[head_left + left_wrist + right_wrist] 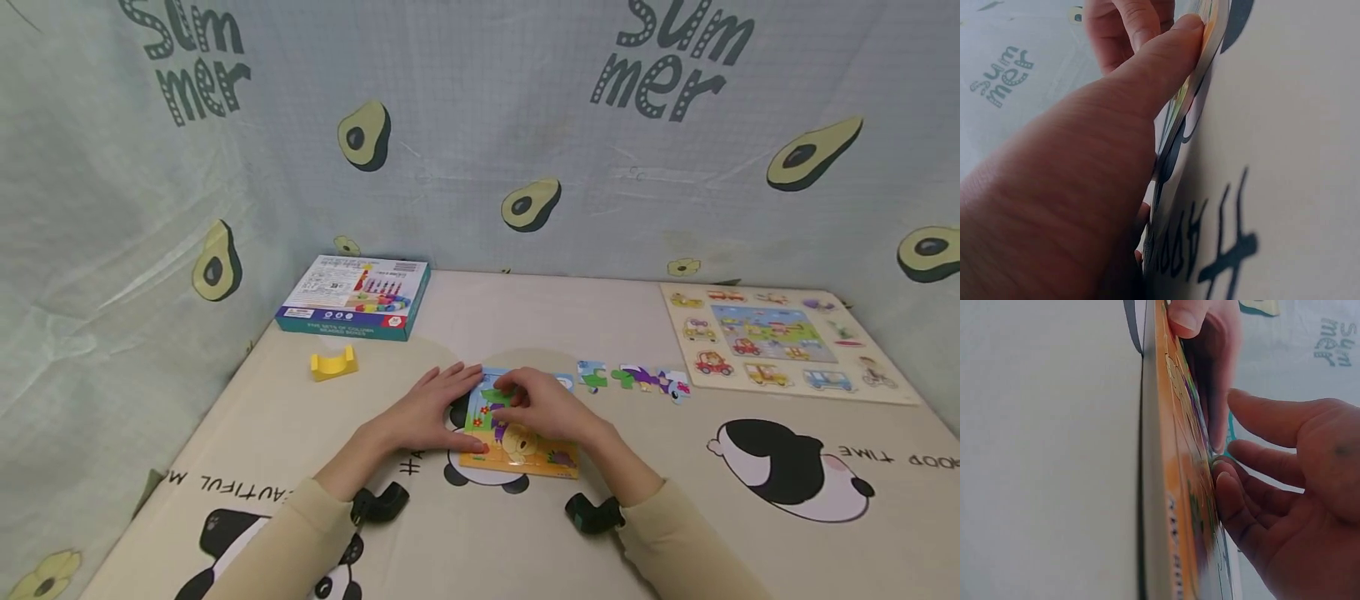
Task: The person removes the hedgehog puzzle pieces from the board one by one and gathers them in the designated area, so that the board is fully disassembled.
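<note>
A jigsaw puzzle board point(519, 454) with an orange lower part and a green and blue upper part lies on the cloth in the head view. My left hand point(433, 414) rests on its left side, fingers spread toward the top edge. Its thumb point(1169, 53) presses the orange border in the left wrist view. Over the upper half is my right hand point(546, 406), fingers bent and fingertips touching the picture. In the right wrist view its thumb point(1266, 415) stands apart from the fingers, and no piece shows between them. The hands cover part of the picture.
Loose puzzle pieces, one green and blue point(592, 375), one purple and green point(636, 377), one with an eye point(674, 385), lie right of the board. Farther right is a wooden vehicle puzzle point(675, 312). Back left are a box point(356, 296) and a yellow curved block point(333, 364).
</note>
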`<state>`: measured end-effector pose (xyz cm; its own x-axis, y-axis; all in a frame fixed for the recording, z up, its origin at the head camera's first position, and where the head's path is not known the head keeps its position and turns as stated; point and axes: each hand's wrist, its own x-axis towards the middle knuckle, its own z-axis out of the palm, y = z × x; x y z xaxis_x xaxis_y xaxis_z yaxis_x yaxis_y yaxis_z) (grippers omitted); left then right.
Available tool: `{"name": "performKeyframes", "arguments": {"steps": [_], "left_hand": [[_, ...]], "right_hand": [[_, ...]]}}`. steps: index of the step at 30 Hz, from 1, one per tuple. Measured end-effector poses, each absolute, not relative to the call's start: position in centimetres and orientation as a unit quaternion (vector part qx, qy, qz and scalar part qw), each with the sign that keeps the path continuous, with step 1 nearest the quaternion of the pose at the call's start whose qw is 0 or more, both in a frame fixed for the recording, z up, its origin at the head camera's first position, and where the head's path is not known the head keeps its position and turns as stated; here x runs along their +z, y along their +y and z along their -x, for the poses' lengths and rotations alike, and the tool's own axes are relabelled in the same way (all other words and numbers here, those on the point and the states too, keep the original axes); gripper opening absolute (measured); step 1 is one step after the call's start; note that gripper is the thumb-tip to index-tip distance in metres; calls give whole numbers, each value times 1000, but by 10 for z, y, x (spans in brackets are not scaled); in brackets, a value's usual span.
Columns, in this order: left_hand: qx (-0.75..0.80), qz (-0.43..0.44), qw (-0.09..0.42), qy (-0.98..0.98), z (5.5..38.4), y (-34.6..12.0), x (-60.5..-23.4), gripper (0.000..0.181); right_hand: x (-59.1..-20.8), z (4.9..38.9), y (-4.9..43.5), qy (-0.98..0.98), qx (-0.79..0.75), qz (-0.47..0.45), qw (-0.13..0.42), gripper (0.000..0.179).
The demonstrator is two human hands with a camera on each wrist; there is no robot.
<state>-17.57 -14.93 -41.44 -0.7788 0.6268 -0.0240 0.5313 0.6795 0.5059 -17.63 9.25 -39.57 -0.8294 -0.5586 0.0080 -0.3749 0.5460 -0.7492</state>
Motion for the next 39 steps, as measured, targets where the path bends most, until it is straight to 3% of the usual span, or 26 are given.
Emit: {"name": "performKeyframes", "arguments": {"steps": [20,39], "left_hand": [[243,-320,101,910,177,-149,-415,101],[251,-322,96,908,176,-149,-415,100]], "right_hand": [[-398,168,81,918,-310,222,109,34],[-400,167,80,911,-334,224,92,30]]}}
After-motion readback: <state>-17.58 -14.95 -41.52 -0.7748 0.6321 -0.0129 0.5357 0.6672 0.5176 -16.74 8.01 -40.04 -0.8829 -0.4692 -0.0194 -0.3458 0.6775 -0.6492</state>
